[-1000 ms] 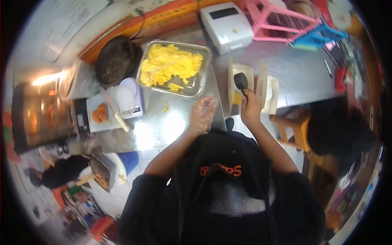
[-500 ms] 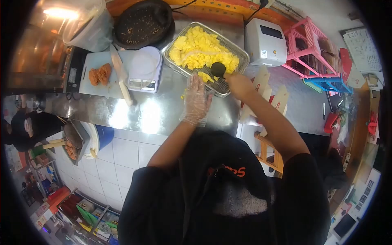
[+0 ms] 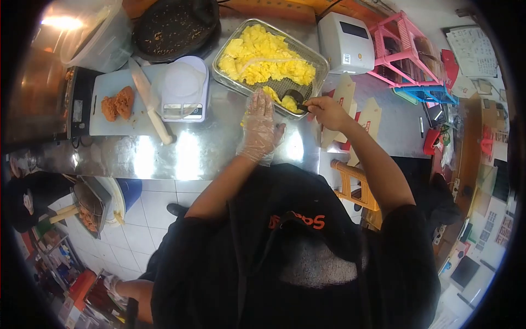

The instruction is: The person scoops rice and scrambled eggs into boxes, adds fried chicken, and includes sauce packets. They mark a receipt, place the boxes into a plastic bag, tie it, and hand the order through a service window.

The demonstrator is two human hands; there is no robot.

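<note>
My right hand [image 3: 330, 113] is closed round the handle of a black scoop [image 3: 294, 96], whose bowl rests low in the near right part of a metal tray [image 3: 219, 70]. A heap of yellow scrambled egg [image 3: 266, 52] covers most of the tray's rack, and a few smaller pieces lie by the scoop. My left hand [image 3: 258, 129], in a clear plastic glove, lies with its fingers stretched out at the tray's near rim, beside a bit of egg. Whether its fingertips touch that egg is hard to tell.
Left of the tray stand a kitchen scale [image 3: 185, 112] and a cutting board [image 3: 101, 123] with fried chicken [image 3: 117, 104] and a knife [image 3: 148, 101]. Open cartons [image 3: 368, 118] and a white machine [image 3: 346, 46] are at right. A co-worker's gloved hand [image 3: 111, 285] shows lower left.
The scoop has moved down towards the tray's near edge, with egg beside it. My left hand stays at the rim. Another person's arm and shoe have come into view at lower left.
</note>
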